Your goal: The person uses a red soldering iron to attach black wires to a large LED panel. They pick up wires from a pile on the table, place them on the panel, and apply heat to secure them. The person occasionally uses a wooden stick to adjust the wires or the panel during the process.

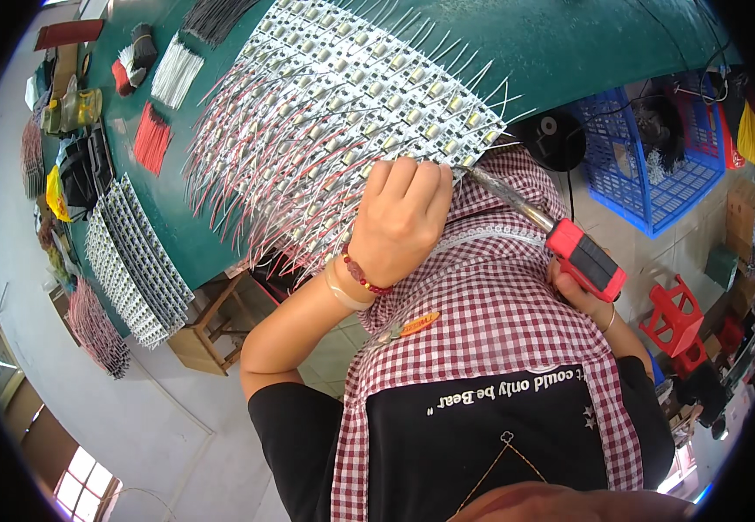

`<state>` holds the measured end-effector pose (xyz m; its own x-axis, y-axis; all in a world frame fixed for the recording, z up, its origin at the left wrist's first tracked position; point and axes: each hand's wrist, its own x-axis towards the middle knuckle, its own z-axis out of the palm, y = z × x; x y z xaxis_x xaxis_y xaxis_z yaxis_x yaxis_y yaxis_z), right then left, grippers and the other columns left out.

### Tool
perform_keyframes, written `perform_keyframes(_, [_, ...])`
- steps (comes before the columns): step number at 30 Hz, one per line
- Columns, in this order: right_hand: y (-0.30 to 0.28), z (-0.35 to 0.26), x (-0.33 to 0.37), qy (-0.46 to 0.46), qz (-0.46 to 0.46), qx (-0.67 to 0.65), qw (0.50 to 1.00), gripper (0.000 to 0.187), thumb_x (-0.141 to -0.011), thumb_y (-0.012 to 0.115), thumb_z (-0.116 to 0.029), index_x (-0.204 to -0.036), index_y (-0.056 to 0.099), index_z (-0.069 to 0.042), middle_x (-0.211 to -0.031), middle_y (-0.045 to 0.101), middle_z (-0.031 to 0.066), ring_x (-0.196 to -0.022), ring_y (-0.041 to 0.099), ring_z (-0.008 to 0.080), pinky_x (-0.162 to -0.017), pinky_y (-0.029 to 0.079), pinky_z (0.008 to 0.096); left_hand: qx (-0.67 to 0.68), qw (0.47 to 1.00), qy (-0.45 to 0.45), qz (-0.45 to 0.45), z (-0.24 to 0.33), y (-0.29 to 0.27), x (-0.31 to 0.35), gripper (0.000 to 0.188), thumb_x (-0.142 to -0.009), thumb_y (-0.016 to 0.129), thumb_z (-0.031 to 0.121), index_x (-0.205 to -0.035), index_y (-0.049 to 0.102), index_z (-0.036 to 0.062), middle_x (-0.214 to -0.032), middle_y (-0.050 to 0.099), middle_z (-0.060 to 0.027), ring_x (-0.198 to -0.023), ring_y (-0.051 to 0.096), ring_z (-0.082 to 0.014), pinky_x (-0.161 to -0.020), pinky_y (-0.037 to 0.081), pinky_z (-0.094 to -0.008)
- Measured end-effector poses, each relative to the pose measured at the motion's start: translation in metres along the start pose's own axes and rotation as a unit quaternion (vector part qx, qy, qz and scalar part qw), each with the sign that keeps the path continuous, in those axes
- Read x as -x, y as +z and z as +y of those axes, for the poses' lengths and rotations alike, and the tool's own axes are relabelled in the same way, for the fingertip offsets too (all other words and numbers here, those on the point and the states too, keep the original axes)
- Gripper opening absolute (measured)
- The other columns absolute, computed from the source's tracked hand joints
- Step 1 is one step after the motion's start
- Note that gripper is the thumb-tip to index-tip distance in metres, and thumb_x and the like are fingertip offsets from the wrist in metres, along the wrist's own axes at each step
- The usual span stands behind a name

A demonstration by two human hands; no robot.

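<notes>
A large white panel of small circuit boards (369,78) lies at the near edge of the green table, with red and white wires fringing its left side and pale wires its far edge. My left hand (399,217) rests at the panel's near edge, fingers curled down and pressed together; what they pinch is hidden beneath them. My right hand (571,287) is closed around the red and black handle of a soldering iron (584,259). Its metal shaft points up and left, the tip meeting the panel's near right corner beside my left fingers.
Bundles of red wires (151,137) and white wires (177,71) lie on the green table (569,43). More circuit panels (138,261) are stacked at the left. On the right stand a blue plastic crate (647,187) and a red stool (675,317). A black round object (553,143) sits beside the panel.
</notes>
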<state>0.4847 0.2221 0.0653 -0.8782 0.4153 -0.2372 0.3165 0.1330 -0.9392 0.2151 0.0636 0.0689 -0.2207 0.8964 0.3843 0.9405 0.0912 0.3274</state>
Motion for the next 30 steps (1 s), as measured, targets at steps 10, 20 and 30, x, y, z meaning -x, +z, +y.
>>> perform_keyframes(10, [-0.003, 0.01, 0.011, 0.057, 0.0, -0.053, 0.997, 0.024, -0.078, 0.069, -0.027, -0.074, 0.063, -0.004, -0.074, 0.063, 0.0078, -0.067, 0.058, 0.0251, -0.062, 0.046, 0.0348, -0.009, 1.0, 0.001, -0.017, 0.0, -0.004, -0.002, 0.028, -0.072, 0.061, 0.004, -0.099, 0.065, -0.001, -0.078, 0.047, -0.0065, -0.072, 0.049, -0.0221, -0.065, 0.039, -0.0346])
perform_keyframes(20, [0.001, 0.007, 0.007, 0.033, 0.004, -0.035, 0.999, 0.022, -0.076, 0.071, -0.025, -0.076, 0.062, -0.004, -0.073, 0.062, 0.0077, -0.065, 0.058, 0.0245, -0.059, 0.045, 0.0338, 0.001, 1.0, 0.0, -0.02, -0.004, -0.006, 0.0, 0.024, -0.072, 0.058, 0.006, -0.094, 0.063, -0.001, -0.081, 0.048, -0.0073, -0.076, 0.049, -0.0226, -0.068, 0.04, -0.035])
perform_keyframes(30, [-0.002, 0.003, 0.0, -0.009, -0.014, 0.03, 0.999, 0.019, -0.074, 0.07, -0.021, -0.077, 0.063, -0.004, -0.076, 0.062, 0.0092, -0.064, 0.06, 0.0255, -0.057, 0.046, 0.0341, 0.004, 1.0, 0.005, -0.023, -0.005, -0.004, -0.002, 0.025, -0.07, 0.058, 0.006, -0.092, 0.062, -0.0034, -0.082, 0.049, -0.0083, -0.075, 0.048, -0.0226, -0.068, 0.041, -0.0346])
